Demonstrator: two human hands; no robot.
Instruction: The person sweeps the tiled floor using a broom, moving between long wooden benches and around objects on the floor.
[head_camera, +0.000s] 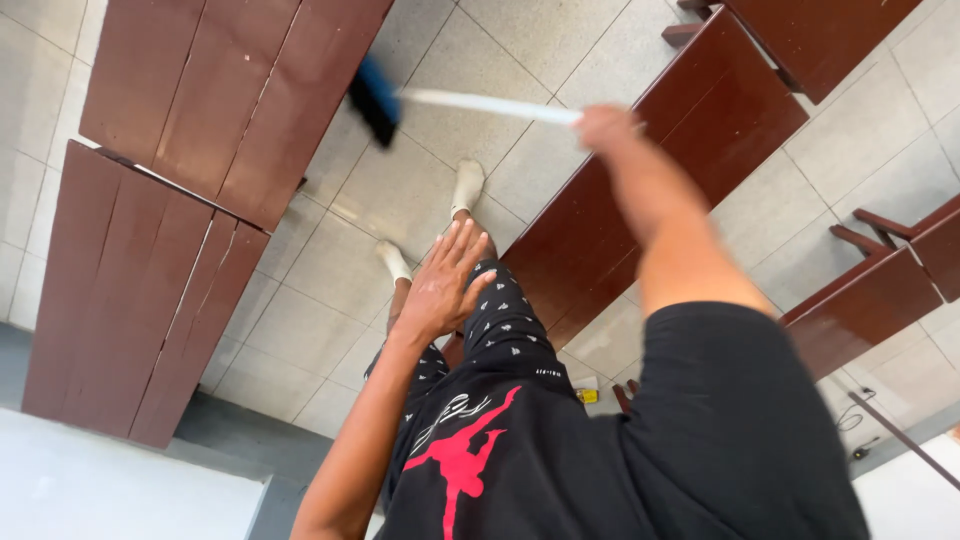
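Observation:
My right hand is closed around the pale handle of a broom. Its blue and black head hangs over the tiled floor beside a dark red wooden bench. My left hand is held out flat with fingers spread, holding nothing, above my thigh. My black shirt with a red figure, patterned black shorts and white socks show below.
Dark red wooden benches stand on the grey tiled floor: two at the left, one at the centre right, more at the right edge. A small yellow item lies on the floor.

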